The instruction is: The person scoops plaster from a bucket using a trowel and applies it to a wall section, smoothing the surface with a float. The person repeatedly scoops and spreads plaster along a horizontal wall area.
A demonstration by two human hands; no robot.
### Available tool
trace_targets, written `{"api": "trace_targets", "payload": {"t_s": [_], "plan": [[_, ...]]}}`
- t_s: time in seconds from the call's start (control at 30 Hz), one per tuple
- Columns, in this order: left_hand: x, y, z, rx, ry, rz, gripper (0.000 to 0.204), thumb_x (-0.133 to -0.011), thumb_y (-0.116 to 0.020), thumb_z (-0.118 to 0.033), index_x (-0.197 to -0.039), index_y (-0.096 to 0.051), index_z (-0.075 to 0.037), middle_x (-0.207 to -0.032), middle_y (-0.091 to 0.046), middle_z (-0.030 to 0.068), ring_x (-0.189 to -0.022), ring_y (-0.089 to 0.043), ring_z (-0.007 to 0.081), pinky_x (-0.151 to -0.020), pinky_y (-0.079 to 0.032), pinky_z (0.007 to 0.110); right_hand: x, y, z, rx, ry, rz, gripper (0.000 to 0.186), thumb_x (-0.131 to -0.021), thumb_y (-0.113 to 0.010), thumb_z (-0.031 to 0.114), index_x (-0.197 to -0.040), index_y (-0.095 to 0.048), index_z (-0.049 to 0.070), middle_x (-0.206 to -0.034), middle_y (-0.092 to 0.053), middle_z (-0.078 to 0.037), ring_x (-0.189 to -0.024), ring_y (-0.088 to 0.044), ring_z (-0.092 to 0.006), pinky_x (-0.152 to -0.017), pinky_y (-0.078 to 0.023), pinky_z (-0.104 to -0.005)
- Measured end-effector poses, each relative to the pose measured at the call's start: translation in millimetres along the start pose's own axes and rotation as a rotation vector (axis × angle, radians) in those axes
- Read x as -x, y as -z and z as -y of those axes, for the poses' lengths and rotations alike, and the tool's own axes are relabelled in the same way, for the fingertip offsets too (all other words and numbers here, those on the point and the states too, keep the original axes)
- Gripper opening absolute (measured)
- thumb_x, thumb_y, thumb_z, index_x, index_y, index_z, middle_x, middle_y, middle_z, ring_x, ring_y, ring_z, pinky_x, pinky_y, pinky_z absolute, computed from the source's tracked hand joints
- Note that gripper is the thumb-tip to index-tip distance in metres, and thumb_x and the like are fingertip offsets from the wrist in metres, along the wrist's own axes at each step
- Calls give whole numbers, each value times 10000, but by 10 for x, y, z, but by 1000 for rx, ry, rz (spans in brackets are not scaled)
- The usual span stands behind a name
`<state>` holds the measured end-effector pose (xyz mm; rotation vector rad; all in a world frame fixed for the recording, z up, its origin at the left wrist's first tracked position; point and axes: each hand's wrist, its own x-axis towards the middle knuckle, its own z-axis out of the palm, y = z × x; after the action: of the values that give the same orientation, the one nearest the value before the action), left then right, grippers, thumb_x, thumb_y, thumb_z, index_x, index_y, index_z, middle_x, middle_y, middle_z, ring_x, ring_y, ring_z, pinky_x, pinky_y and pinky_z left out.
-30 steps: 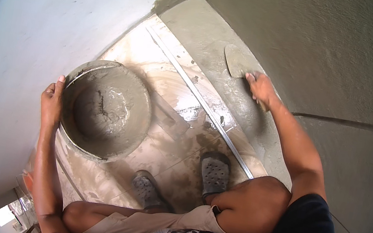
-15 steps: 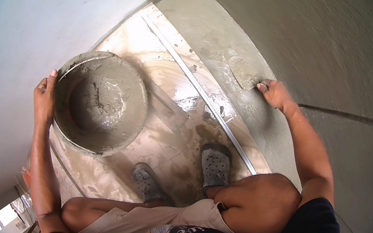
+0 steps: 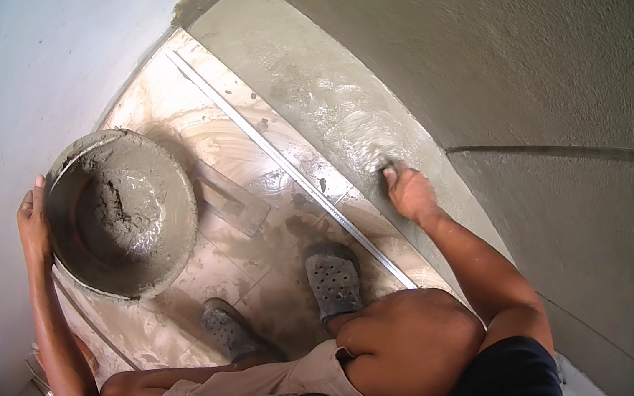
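Against the left grip sits the bucket.

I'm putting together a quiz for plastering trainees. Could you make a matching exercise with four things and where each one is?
1. left hand
2. right hand
3. metal strip
4. grey mortar

A. lying on the tiles
B. inside the round tub
C. at the tub's edge
D. at the smeared cement band

Pairs: 1-C; 2-D; 3-A; 4-B.
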<state>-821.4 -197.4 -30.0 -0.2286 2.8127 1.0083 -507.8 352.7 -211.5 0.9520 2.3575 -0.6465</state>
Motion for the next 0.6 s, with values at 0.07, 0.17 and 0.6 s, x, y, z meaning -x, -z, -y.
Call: {"api": "trace_targets", "payload": {"t_s": [0.07,0.17,0.6], "plan": [[15,-37,7,15,-20,-20,602,-1053,-550,-510,-1113,-707,68,-932,-700,88,-867,-598,153,-835,-496,325,-61,30,-74,-111,-30,-75,440,-1062,-466,388,-1219,-614,5,-1054,-706,-309,-1073,-662,-481,-954,-522,-534],[-22,124,79,-109,-14,-1,615,-1051,-548,-515,-1133,-706,74,-971,-722,107,-898,-619,162,-859,-504,327,-141,150,40,-308,44,-56,420,-1043,-559,383,-1081,-672,-19,-923,-730,-245,-871,-714,-411,-814,-556,-471],[-90,72,109,-258,-105,-125,690,-974,-602,-628,-740,-603,21,-632,-515,53,-634,-432,159,-615,-432,371,464,255,3307,-925,837,922,510,-1003,-574,392,-1204,-655,-70,-1061,-723,-196,-971,-693,-266,-862,-552,-406]]}}
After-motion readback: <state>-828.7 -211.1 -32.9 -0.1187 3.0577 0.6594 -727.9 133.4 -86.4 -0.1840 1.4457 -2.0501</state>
